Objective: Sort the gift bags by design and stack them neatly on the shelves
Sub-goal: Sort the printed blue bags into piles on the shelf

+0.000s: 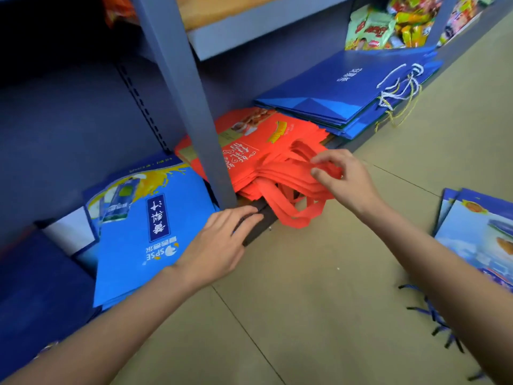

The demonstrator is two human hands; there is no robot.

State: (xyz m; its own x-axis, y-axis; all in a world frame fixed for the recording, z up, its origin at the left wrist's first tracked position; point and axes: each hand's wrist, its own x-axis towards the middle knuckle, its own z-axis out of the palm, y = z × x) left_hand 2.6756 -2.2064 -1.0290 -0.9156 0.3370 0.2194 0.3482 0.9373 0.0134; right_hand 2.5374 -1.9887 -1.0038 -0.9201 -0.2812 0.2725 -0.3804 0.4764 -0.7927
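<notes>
Red bags (249,151) partly behind shelf post (188,107), floor bags (480,234) cut off right, snack packets (388,26) blurred

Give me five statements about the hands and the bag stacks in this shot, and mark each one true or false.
1. The right hand pinches the handles of the red bags. True.
2. The left hand lifts a dark blue bag off the floor. False: it lies flat, fingers straight, on the edge of the bottom shelf.
3. The dark blue bags are stacked to the right of the red ones. True.
4. The red bags' handles are tucked fully inside the shelf. False: they hang out over its front edge.
5. More bags lie on the floor at right. True.
</notes>
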